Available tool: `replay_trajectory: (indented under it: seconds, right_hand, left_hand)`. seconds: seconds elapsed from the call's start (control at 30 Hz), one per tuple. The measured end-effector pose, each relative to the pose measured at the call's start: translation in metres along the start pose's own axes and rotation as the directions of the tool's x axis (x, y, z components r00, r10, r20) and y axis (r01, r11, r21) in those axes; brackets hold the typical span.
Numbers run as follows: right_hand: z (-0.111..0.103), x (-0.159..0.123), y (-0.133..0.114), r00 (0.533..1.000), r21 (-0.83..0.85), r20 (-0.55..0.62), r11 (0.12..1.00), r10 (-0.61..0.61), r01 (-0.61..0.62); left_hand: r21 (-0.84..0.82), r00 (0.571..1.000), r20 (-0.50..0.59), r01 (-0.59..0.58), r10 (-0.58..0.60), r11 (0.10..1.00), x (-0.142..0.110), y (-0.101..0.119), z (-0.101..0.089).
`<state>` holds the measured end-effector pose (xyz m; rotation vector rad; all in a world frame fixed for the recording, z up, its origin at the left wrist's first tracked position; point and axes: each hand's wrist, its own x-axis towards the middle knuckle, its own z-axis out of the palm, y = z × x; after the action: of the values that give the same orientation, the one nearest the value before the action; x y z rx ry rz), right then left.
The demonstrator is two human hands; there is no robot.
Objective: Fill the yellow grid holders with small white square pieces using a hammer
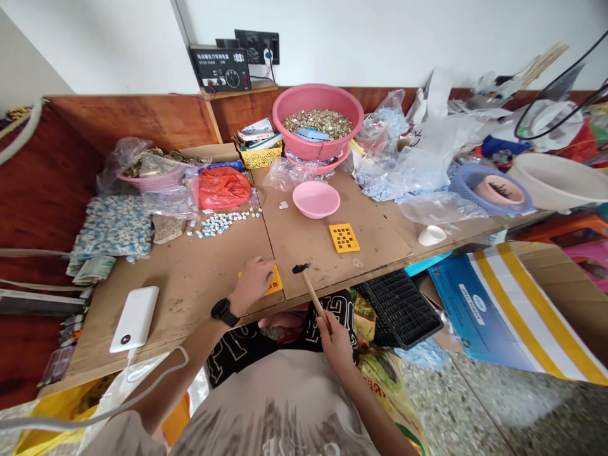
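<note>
My right hand [336,342] grips the wooden handle of a small hammer [312,291]. The hammer's dark head points away from me, just above the table's front part. Wearing a black watch, my left hand [254,285] lies over a yellow plate [275,283] near the table edge, covering much of it. Its fingers are curled, and whatever they hold is hidden. Farther right lies a second yellow plate [344,238] with a pattern of dark squares. Small white-and-blue pieces [221,223] are scattered on the left, by a red plastic bag [223,187].
A pink bowl [316,200] stands mid-table. Behind it, a large pink basin [318,147] holds many small metallic pieces. A white power bank [135,318] with a cable lies at left. Plastic bags [427,155] pile up at right, near a small white cup [432,235].
</note>
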<state>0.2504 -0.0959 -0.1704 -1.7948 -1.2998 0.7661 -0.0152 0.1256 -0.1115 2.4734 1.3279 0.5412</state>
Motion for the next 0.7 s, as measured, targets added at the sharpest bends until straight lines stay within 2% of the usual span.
replay_trajectory:
  seconds: [0.1,0.23,0.33,0.43,0.57,0.7]
  right_hand:
    - [0.0,0.001,-0.016,0.993,0.001,0.0,0.993,-0.114,0.114]
    - [0.011,-0.002,-0.032,0.973,-0.001,-0.011,0.973,-0.229,0.229]
    - [0.018,0.004,-0.035,0.973,-0.056,0.057,0.973,-0.223,0.226]
    - [0.018,0.011,-0.035,0.983,-0.042,0.054,0.983,-0.174,0.177]
    - [0.014,0.011,-0.032,0.997,0.062,-0.006,0.995,-0.073,0.073]
    - [0.012,-0.003,-0.014,0.996,0.104,-0.07,0.994,0.051,-0.044]
  left_hand:
    - [0.02,0.995,-0.083,0.052,-0.05,0.998,-0.008,-0.001,-0.005]
    - [-0.011,0.979,-0.151,0.135,-0.135,0.991,-0.039,-0.015,-0.007]
    - [0.004,0.977,-0.149,0.153,-0.151,0.988,-0.064,-0.026,-0.002]
    - [0.013,0.975,-0.122,0.189,-0.186,0.982,-0.074,-0.031,0.003]
    - [0.01,0.967,-0.13,0.22,-0.217,0.975,-0.052,-0.034,0.006]
    - [-0.018,0.947,-0.215,0.239,-0.237,0.971,0.007,-0.055,0.002]
